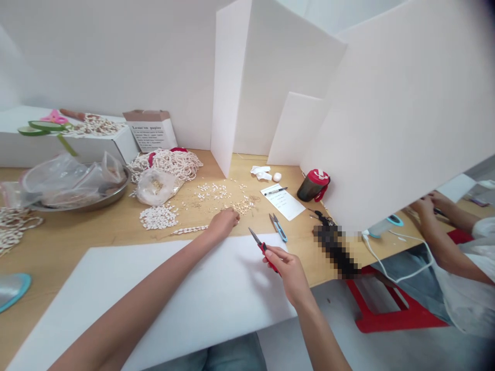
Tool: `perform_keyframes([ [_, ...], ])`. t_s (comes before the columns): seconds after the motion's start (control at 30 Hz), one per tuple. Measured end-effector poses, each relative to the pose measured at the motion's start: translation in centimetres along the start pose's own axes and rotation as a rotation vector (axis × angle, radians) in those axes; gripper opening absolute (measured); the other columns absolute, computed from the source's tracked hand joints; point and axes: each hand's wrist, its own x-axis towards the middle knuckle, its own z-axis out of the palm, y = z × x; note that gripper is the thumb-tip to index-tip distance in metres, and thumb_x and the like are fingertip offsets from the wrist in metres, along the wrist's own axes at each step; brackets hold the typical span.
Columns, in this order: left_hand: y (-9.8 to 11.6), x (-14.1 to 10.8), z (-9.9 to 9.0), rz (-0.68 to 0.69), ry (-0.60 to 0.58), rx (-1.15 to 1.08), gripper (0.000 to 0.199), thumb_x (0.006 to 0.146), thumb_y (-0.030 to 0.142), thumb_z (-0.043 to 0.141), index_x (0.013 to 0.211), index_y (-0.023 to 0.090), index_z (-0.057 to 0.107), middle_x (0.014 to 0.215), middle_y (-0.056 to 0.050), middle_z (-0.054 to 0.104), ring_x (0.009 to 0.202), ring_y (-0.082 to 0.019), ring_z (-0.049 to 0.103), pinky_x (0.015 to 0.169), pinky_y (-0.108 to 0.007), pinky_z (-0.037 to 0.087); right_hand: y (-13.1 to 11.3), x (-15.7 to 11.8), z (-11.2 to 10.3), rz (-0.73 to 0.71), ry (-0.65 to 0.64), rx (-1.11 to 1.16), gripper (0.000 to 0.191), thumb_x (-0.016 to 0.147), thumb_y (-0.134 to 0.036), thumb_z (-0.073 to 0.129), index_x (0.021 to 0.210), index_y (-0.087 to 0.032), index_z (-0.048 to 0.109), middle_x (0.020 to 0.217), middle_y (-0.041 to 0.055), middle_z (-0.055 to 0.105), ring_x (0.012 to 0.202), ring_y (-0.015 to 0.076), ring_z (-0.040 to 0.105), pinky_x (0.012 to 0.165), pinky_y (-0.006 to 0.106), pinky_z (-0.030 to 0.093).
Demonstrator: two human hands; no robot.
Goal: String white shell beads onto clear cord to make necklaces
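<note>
Over the white foam sheet [240, 278], right fingers [279, 256] grip light, stiff red-handled thread snips [263, 248]; left fingers [233, 216] bunch narrowly beside tiny, fragile shell beads [242, 207], any pinch hidden.

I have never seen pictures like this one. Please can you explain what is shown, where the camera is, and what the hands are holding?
There is no machine here. These are a person's two bare hands, seen from one camera worn on the head, looking forward and down. The right hand holds small red-handled snips. The left hand is on the wooden table among loose small white shells, near a short shell strand. Close by lie a heap of shells, blue-handled snips and a white sheet. Further back are long shell strands. At the far right, another person's hands are a separate pair.
</note>
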Motion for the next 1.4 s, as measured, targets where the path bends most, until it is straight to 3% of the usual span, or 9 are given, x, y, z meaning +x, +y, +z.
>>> perform_keyframes([
  [0.27,-0.5,-0.8,-0.4,-0.076,0.072,-0.247,0.006,0.076,0.02,0.053,0.075,0.018,0.059,0.08,-0.006,0.064,0.08,-0.022,0.058,0.073,-0.031,0.041,0.2,1.3,1.0,-0.016,0.016,0.013,0.031,0.075,-0.042,0.068,0.098,-0.021,0.074,0.087,0.0053,0.065,0.074,0.0158,0.054,0.066,0.027,0.041],
  [0.4,-0.5,-2.4,-1.1,-0.109,0.073,-0.446,0.018,0.08,0.032,0.052,0.086,0.017,0.06,0.082,-0.006,0.066,0.074,-0.019,0.06,0.067,-0.029,0.044,0.1,1.8,2.4,0.016,0.002,0.064,0.033,0.073,-0.042,0.069,0.096,-0.02,0.074,0.086,0.006,0.067,0.073,0.0162,0.055,0.066,0.026,0.041],
  [0.53,-0.5,-3.7,-1.1,-0.118,0.03,-0.627,0.032,0.08,0.043,0.053,0.093,0.014,0.059,0.081,-0.007,0.067,0.07,-0.017,0.061,0.061,-0.026,0.046,-0.1,2.8,4.5,0.064,-0.02,0.263,0.035,0.074,-0.041,0.069,0.1,-0.018,0.073,0.08,0.0062,0.067,0.073,0.0169,0.057,0.067,0.027,0.043],
  [0.7,-0.6,-4.2,-0.5,-0.176,0.068,-0.989,0.032,0.068,0.036,0.069,0.088,0.013,0.06,0.083,-0.007,0.065,0.076,-0.017,0.062,0.071,-0.028,0.049,-0.9,4.7,7.1,0.062,-0.07,0.448,0.032,0.074,-0.038,0.069,0.099,-0.019,0.073,0.093,0.0073,0.068,0.082,0.0187,0.06,0.067,0.027,0.043],
  [0.83,-0.6,-4.5,-0.6,-0.151,0.103,-1.077,0.03,0.069,0.029,0.067,0.094,0.014,0.057,0.082,-0.005,0.065,0.078,-0.019,0.063,0.073,-0.03,0.05,-1.1,5.7,8.1,0.045,-0.132,0.429,0.031,0.075,-0.038,0.068,0.098,-0.018,0.072,0.092,0.0074,0.068,0.081,0.0191,0.06,0.066,0.028,0.043],
  [0.93,-0.3,-4.9,-1.0,-0.113,0.097,-0.967,0.022,0.076,0.027,0.06,0.095,0.016,0.059,0.088,-0.006,0.067,0.083,-0.02,0.064,0.075,-0.031,0.049,-0.7,6.1,8.3,0.039,-0.117,0.369,0.034,0.074,-0.04,0.068,0.098,-0.017,0.072,0.083,0.0062,0.068,0.074,0.017,0.057,0.065,0.028,0.042],
  [1.07,-0.1,-5.5,-1.4,-0.004,0.175,-0.402,0.015,0.086,0.023,0.047,0.088,0.018,0.061,0.089,-0.007,0.066,0.084,-0.022,0.061,0.073,-0.031,0.045,-0.3,6.5,8.4,0.069,-0.101,0.324,0.038,0.071,-0.044,0.069,0.097,-0.016,0.073,0.073,0.0035,0.066,0.064,0.0139,0.052,0.063,0.027,0.041],
  [1.13,-0.3,-5.6,-1.4,0.04,0.202,-0.229,0.017,0.088,0.021,0.043,0.085,0.018,0.06,0.089,-0.008,0.064,0.084,-0.023,0.058,0.075,-0.033,0.043,-0.2,6.5,8.5,0.072,-0.103,0.315,0.038,0.071,-0.045,0.069,0.095,-0.016,0.073,0.072,0.0033,0.065,0.062,0.0133,0.051,0.062,0.027,0.04],
  [1.4,-1.1,-5.3,-1.7,0.018,0.205,-0.263,0.014,0.087,0.025,0.047,0.079,0.019,0.057,0.084,-0.006,0.06,0.081,-0.021,0.055,0.072,-0.031,0.04,-0.5,6.4,8.5,0.09,-0.143,0.332,0.036,0.071,-0.045,0.068,0.094,-0.017,0.073,0.084,0.0059,0.069,0.073,0.0163,0.057,0.063,0.027,0.042],
])
